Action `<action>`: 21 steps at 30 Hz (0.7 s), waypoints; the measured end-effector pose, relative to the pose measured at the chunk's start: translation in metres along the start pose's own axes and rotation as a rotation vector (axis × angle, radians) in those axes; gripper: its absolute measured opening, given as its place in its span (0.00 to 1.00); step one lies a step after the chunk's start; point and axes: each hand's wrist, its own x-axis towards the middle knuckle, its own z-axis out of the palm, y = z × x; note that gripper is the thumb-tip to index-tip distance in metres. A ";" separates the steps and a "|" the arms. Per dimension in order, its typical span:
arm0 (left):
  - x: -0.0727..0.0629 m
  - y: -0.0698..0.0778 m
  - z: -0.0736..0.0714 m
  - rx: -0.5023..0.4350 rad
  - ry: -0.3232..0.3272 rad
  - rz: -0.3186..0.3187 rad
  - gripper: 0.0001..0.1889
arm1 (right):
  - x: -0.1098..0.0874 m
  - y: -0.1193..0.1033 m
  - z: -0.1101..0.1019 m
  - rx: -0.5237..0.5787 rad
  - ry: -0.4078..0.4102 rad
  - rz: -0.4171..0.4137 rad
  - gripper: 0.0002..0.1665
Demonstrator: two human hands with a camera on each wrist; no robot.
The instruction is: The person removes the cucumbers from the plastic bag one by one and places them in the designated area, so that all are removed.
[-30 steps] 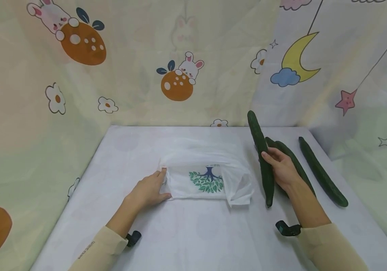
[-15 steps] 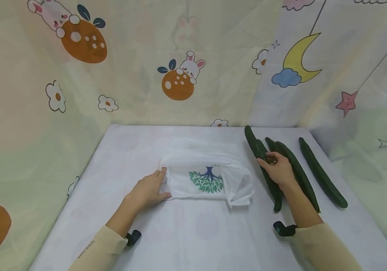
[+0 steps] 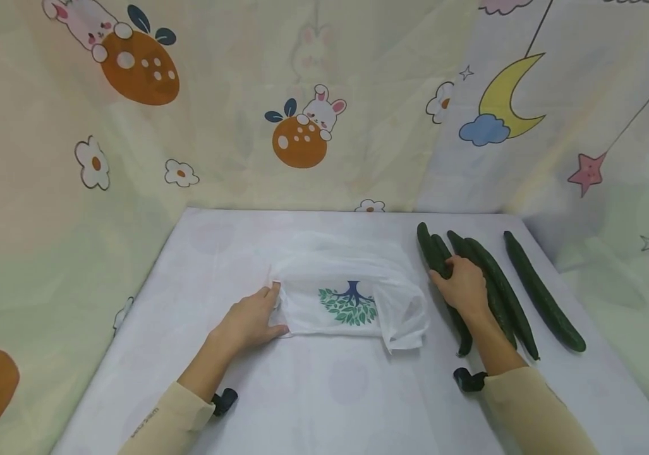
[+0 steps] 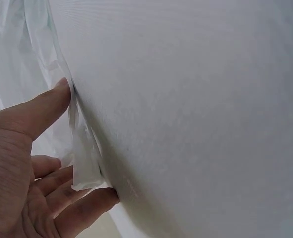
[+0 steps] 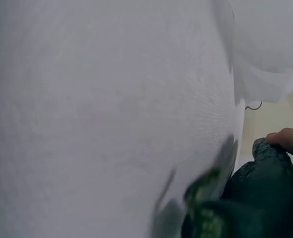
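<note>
A white plastic bag (image 3: 352, 259) with a green and blue tree print lies flat mid-table. At its left edge my left hand (image 3: 250, 318) rests with thumb and fingers spread; in the left wrist view the thumb (image 4: 42, 109) touches the bag's edge (image 4: 84, 163). My right hand (image 3: 463, 287) grips a long dark green cucumber (image 3: 428, 246) between thumb and fingers, right of the bag. Another cucumber (image 3: 442, 246) lies close against it, partly hidden by the hand. In the right wrist view, the thumb (image 5: 285, 139) is on the dark green cucumbers (image 5: 265, 183).
Two more cucumbers (image 3: 506, 287) lie together beside the right hand, partly under the wrist. A single cucumber (image 3: 543, 291) lies apart near the right edge of the white table (image 3: 330, 398). A patterned cloth (image 3: 216, 107) hangs behind and at the sides.
My right hand has lowered the cucumber from above the table to beside another one, its upper tip coming down and toward me. My left hand and the bag have stayed nearly still.
</note>
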 end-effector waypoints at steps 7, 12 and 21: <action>-0.009 -0.001 0.002 0.004 -0.022 -0.005 0.52 | -0.009 -0.003 0.007 -0.123 -0.130 0.035 0.32; -0.013 0.001 0.001 -0.013 -0.007 0.003 0.52 | -0.014 -0.005 0.008 -0.184 -0.119 0.026 0.30; -0.011 0.000 -0.001 -0.029 0.007 -0.012 0.53 | -0.011 -0.014 -0.005 -0.225 -0.061 -0.073 0.30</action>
